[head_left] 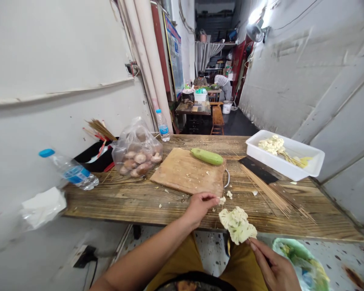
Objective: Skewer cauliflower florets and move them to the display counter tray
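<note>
My left hand (202,206) reaches over the front edge of the table, thumb and fingers pinched on a small cauliflower floret (222,200). Another loose floret (229,195) lies just beyond it. Low on the right, my right hand (271,262) is closed around the lower end of a bamboo skewer, most of which is hidden. Several flat cauliflower pieces (238,226) sit on that skewer, in front of the table edge. Behind my left hand lies a wooden cutting board (182,171) with crumbs and a green, peeled-looking gourd (206,156) on it.
To the right are a cleaver (257,169), bare bamboo skewers (267,192) and a white tub (309,167) holding cauliflower skewers. Left stand a bag of mushrooms (138,161), water bottles (75,173) and a black box (91,155). A lined bin (303,262) is below. People are far back.
</note>
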Demonstrator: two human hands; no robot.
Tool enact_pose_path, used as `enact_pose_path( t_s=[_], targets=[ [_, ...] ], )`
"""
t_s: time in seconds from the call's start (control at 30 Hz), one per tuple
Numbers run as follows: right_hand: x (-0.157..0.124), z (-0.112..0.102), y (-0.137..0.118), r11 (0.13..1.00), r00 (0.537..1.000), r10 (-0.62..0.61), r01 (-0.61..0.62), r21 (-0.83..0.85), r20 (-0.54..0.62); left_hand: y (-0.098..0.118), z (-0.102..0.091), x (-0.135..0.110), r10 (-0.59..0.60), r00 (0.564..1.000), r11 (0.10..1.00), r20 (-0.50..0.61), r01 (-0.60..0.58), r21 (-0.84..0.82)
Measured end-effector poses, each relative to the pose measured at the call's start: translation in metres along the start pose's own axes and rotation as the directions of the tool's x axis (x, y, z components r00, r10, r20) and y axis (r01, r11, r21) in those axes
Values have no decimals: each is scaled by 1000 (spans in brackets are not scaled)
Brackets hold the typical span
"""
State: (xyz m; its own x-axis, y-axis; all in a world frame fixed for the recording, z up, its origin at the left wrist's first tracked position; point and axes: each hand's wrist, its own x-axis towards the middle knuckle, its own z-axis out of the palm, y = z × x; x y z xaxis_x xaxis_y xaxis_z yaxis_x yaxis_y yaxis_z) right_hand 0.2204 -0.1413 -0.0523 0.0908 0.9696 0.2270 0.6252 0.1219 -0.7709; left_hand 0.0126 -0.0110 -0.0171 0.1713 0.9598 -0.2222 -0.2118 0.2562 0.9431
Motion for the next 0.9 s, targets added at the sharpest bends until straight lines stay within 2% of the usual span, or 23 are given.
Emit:
enact_pose_path(
  t_s=[0.03,0.1,0.13,0.2,0.33,0.47,0.67,0.9],
  targets=[
    [1,0,1,1000,1000,-12,12,-4,17,0,0,1,-72,997,994,-3,72,-77],
    [5,-1,1,999,998,-39,39,-5,55,3,0,2,-213,974,947,76,225,-228],
    [7,-1,0,999,997,-48,49,-4,68,4,0,1,-252,961,920,117,275,-278],
    [10,-2,-2,999,996,-52,53,-7,74,7,2,-1,-269,953,897,138,301,-324],
    [14,-3,-11,999,996,-38,39,-16,78,11,2,-6,-200,977,937,78,214,-277],
    [15,-5,-22,999,999,-33,34,-29,33,11,1,-9,-112,992,976,55,120,-181],
    [13,-4,-34,999,999,-38,38,-38,-15,14,0,-13,17,998,999,67,-15,-28],
    [7,-6,-33,997,999,-43,43,-57,2,16,-1,-20,79,992,997,97,-81,16]
  ],
)
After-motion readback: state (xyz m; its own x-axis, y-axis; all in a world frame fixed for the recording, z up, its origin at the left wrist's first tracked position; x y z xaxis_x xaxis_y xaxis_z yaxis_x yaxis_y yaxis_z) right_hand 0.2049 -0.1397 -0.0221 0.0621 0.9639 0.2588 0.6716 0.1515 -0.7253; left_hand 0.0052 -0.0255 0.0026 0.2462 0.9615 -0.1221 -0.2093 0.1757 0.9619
